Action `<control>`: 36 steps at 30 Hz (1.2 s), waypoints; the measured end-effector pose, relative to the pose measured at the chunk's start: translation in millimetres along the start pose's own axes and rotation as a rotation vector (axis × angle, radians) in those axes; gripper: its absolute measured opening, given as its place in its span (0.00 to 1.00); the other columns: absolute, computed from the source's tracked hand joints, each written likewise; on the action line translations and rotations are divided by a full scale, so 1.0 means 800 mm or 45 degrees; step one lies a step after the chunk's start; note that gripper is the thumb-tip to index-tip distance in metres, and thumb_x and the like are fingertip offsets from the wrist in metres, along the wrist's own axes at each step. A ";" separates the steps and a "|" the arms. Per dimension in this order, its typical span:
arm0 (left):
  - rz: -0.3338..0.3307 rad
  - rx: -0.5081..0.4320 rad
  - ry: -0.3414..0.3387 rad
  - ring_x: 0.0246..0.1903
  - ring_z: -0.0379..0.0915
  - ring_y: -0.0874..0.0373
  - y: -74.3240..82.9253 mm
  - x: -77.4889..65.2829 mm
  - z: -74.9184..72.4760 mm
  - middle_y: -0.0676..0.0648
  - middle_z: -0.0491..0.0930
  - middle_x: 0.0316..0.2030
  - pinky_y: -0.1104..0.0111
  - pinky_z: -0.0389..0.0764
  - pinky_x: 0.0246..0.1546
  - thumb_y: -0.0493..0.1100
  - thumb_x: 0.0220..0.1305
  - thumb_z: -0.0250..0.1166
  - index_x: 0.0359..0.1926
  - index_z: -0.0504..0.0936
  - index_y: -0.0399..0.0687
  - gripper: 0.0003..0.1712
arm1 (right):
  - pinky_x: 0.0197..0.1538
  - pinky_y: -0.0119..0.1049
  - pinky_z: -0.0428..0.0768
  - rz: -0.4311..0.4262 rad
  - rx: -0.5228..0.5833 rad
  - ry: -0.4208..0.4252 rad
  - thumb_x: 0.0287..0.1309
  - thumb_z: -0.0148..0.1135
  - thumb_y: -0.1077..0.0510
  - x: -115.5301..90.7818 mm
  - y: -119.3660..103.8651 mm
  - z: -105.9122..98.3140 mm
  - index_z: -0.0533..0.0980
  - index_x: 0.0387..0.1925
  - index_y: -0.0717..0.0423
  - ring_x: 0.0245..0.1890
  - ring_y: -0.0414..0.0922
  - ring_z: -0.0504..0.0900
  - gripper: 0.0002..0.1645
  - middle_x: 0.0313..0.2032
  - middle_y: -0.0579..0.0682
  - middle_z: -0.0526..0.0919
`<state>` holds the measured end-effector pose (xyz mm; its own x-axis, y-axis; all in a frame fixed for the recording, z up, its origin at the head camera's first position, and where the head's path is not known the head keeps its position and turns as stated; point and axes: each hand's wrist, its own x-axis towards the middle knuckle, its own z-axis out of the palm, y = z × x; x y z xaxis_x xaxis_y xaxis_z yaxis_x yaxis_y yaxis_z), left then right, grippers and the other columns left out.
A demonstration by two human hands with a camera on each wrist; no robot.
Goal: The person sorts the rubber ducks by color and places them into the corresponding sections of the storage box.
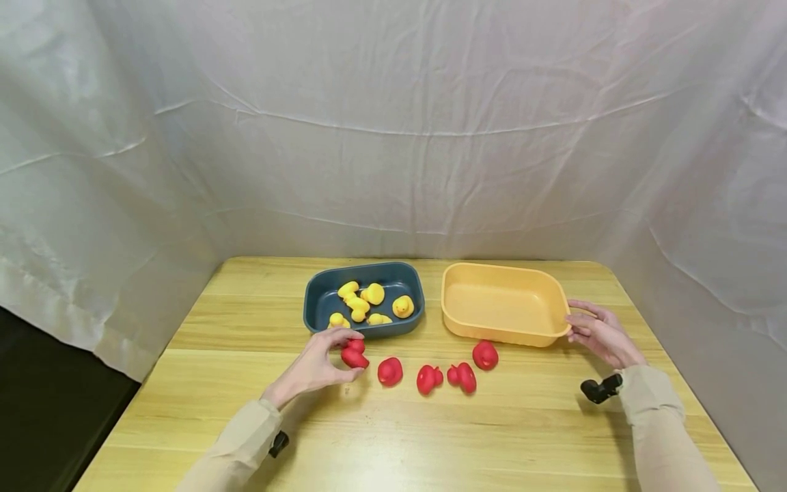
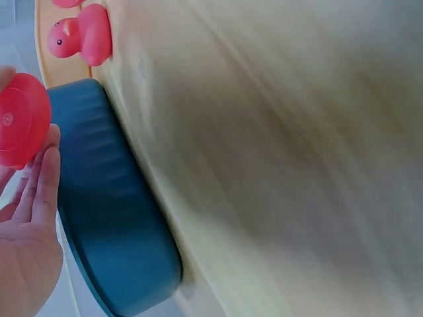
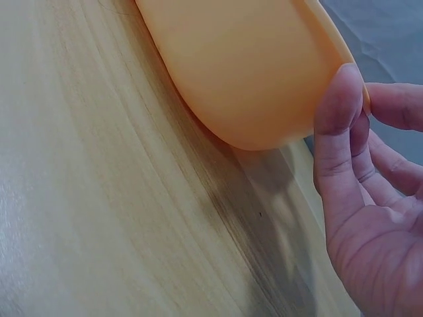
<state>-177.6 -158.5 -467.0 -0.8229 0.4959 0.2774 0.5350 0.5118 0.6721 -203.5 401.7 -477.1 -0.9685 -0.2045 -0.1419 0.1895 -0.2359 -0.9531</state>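
Observation:
In the head view my left hand holds a red rubber duck between thumb and fingers, in front of the dark blue bin. The left wrist view shows the round underside of this duck, with the bin's outer wall beyond it. At the right end of the orange bin, my right hand pinches the rim, thumb on one side and fingers on the other, as the right wrist view shows. Several yellow rubber ducks lie inside the blue bin; no ducks show in the orange one.
Several more red ducks lie in a loose row in front of the bins, from one red duck near the left hand to another by the orange bin. A pale cloth hangs behind the wooden table.

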 end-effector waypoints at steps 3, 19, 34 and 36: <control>0.012 -0.025 -0.001 0.42 0.79 0.61 0.002 0.010 -0.002 0.50 0.82 0.45 0.64 0.85 0.48 0.44 0.49 0.78 0.55 0.83 0.43 0.30 | 0.35 0.30 0.86 0.007 0.001 0.003 0.71 0.50 0.71 0.000 -0.001 0.001 0.71 0.54 0.49 0.30 0.40 0.84 0.18 0.34 0.47 0.88; -0.026 -0.217 -0.132 0.46 0.83 0.56 0.031 0.076 -0.011 0.46 0.84 0.48 0.68 0.84 0.54 0.36 0.49 0.78 0.55 0.80 0.44 0.30 | 0.35 0.30 0.86 0.014 0.064 -0.001 0.72 0.49 0.71 0.001 0.003 0.001 0.71 0.54 0.51 0.30 0.40 0.84 0.17 0.34 0.48 0.88; -0.045 -0.270 -0.197 0.53 0.80 0.52 0.054 0.137 0.000 0.44 0.83 0.52 0.55 0.79 0.64 0.37 0.50 0.80 0.59 0.78 0.41 0.34 | 0.35 0.31 0.86 0.010 0.083 -0.025 0.72 0.48 0.71 0.002 0.004 0.002 0.72 0.54 0.52 0.30 0.40 0.85 0.17 0.34 0.49 0.88; -0.043 -0.261 -0.203 0.53 0.79 0.50 0.057 0.144 0.002 0.43 0.83 0.52 0.54 0.79 0.64 0.37 0.51 0.79 0.60 0.78 0.40 0.34 | 0.35 0.30 0.86 0.015 0.078 -0.021 0.72 0.48 0.71 0.002 0.004 0.002 0.72 0.54 0.51 0.30 0.40 0.84 0.17 0.34 0.49 0.88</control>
<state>-247.6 -76.5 -405.3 -0.7903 0.5935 0.1520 0.4447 0.3850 0.8087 -204.0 399.3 -479.9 -0.9635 -0.2233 -0.1479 0.2106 -0.2907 -0.9333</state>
